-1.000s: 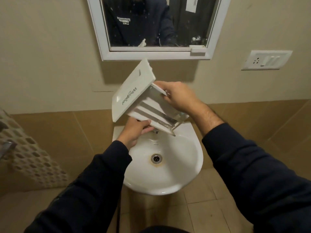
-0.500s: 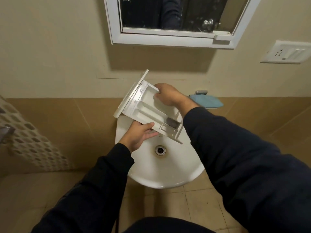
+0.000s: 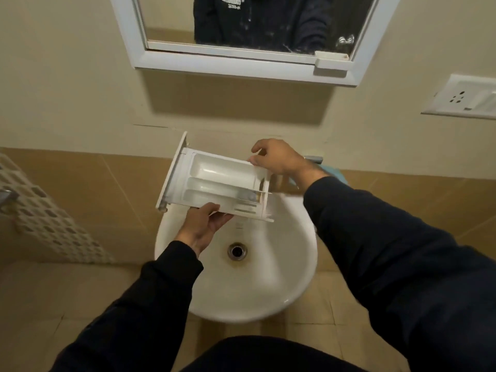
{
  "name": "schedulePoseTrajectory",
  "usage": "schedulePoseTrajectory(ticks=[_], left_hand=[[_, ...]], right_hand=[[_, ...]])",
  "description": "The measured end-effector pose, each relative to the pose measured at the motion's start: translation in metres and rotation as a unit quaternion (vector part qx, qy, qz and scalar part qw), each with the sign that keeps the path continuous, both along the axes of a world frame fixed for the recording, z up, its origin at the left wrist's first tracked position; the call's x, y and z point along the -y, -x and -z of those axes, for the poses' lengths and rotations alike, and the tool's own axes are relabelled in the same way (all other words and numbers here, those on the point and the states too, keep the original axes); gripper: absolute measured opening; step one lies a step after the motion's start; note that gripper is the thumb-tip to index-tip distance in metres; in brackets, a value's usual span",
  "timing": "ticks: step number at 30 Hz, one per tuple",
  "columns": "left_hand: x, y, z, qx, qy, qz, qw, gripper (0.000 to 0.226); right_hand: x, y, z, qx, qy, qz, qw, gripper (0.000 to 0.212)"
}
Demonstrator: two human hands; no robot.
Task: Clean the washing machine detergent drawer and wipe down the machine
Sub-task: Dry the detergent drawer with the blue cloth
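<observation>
White plastic detergent drawer point(image 3: 214, 183) hangs over the sink point(image 3: 268, 277); left hand point(image 3: 201, 226) grips its near edge, right hand point(image 3: 276, 157) pinches its far rim.

**Dim, warm light with soft detail**

The scene is dimly lit in a yellowish cast. A broad shadow is thrown on the wall beneath the mirror point(image 3: 247, 36). Straight lines are bowed toward the edges, and slight blur is seen throughout.

The drawer point(image 3: 214, 183) is held above the basin's point(image 3: 281, 264) back rim, gripped underneath by the left hand point(image 3: 202, 226) and at its far edge by the right hand point(image 3: 276, 157).
</observation>
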State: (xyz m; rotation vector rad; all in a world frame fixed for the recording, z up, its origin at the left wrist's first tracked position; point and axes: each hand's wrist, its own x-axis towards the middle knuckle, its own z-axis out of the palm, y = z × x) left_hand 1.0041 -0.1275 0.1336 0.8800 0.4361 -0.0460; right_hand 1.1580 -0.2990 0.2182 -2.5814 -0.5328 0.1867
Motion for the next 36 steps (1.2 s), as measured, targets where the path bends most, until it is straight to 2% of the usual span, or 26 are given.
schedulePoseTrajectory(ticks=[6, 12, 18, 26, 31, 36], left_hand=[[0.044, -0.013, 0.011, -0.018, 0.006, -0.068, 0.998, 0.021], [0.071, -0.014, 0.013, -0.036, -0.011, -0.094, 0.995, 0.018], [0.077, -0.010, 0.004, -0.047, -0.028, -0.117, 0.992, 0.022], [0.076, -0.012, -0.005, -0.040, -0.069, -0.134, 0.988, 0.024], [0.077, -0.011, -0.004, -0.044, -0.074, -0.141, 0.986, 0.027], [0.079, -0.003, -0.005, -0.041, -0.078, -0.141, 0.986, 0.026]], right_hand=[[0.117, -0.034, 0.018, 0.002, 0.053, 0.038, 0.998, 0.014], [0.179, -0.056, 0.042, 0.028, 0.085, 0.059, 0.994, 0.024], [0.180, -0.061, 0.061, 0.045, 0.092, 0.037, 0.994, 0.026], [0.170, -0.064, 0.055, 0.041, 0.128, 0.052, 0.990, 0.029], [0.163, -0.056, 0.042, -0.028, 0.135, 0.049, 0.989, 0.012], [0.158, -0.047, 0.022, -0.044, 0.112, 0.024, 0.992, 0.006]])
